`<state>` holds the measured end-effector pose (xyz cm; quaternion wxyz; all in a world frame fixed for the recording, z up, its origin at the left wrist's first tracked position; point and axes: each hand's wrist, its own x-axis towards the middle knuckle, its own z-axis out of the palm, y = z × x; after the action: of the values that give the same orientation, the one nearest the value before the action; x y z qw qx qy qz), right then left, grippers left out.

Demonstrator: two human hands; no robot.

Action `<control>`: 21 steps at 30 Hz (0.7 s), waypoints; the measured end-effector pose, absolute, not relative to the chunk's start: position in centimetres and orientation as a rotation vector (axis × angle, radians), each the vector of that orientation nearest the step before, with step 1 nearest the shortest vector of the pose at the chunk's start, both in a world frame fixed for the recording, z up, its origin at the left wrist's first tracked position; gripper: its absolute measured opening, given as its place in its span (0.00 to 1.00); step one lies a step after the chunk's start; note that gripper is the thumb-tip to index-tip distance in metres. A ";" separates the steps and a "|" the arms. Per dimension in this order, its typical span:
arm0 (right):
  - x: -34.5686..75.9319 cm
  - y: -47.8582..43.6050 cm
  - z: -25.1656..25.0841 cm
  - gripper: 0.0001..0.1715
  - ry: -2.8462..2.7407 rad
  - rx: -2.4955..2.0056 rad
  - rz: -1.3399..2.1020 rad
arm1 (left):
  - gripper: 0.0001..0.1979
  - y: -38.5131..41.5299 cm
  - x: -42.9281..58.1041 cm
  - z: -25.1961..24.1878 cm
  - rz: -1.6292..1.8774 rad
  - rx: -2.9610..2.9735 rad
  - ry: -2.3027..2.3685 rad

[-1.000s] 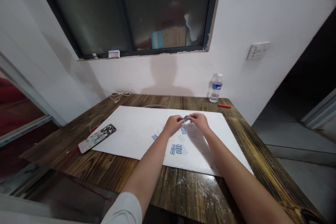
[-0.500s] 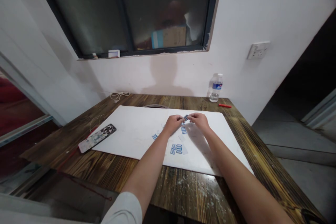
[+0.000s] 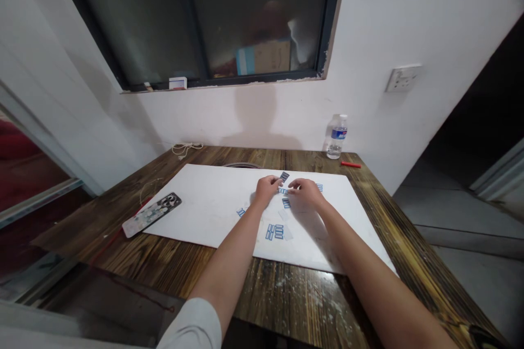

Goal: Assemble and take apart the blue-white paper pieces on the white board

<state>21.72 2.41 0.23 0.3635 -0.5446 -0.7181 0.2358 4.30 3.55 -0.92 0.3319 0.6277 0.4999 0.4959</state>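
Note:
Over the far middle of a white sheet (image 3: pixel 204 207) my left hand (image 3: pixel 267 190) pinches a small blue-striped paper piece (image 3: pixel 284 176), held up at its fingertips. My right hand (image 3: pixel 305 194) is closed beside it, its fingertips on another small blue piece (image 3: pixel 283 191) at the sheet. More blue-striped pieces lie on the sheet: one just below the hands (image 3: pixel 286 203), a pair nearer me (image 3: pixel 274 232), one to the left (image 3: pixel 241 211), and one past my right hand (image 3: pixel 319 187).
The sheet lies on a dark wooden table (image 3: pixel 295 294). A phone (image 3: pixel 151 215) rests at the sheet's left edge. A water bottle (image 3: pixel 337 137) and a red pen (image 3: pixel 351 164) stand by the wall. A cord (image 3: pixel 186 148) lies at the back left.
The hands, which held one blue piece together, have parted. My left hand now lifts a piece alone; my right hand has dropped to the sheet, uncovering a piece behind it.

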 end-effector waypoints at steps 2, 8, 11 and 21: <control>21.4 1.9 0.6 0.11 -2.042 -1.379 0.567 | 0.10 3.7 4.2 -0.9 1.319 1.556 1.328; 20.7 1.1 1.3 0.18 -2.380 -1.415 0.494 | 0.13 3.9 3.8 -0.7 1.342 1.385 1.367; 20.6 1.1 1.4 0.18 -2.396 -1.438 0.483 | 0.14 4.0 3.7 -0.7 1.362 1.364 1.371; 21.0 1.4 1.2 0.06 -2.144 -1.350 0.625 | 0.14 3.9 3.9 -0.7 1.355 1.349 1.343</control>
<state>21.00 1.44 1.24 0.2627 -0.4992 -0.7927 0.2312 3.89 3.94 -0.71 0.3918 0.5314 0.5287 0.5335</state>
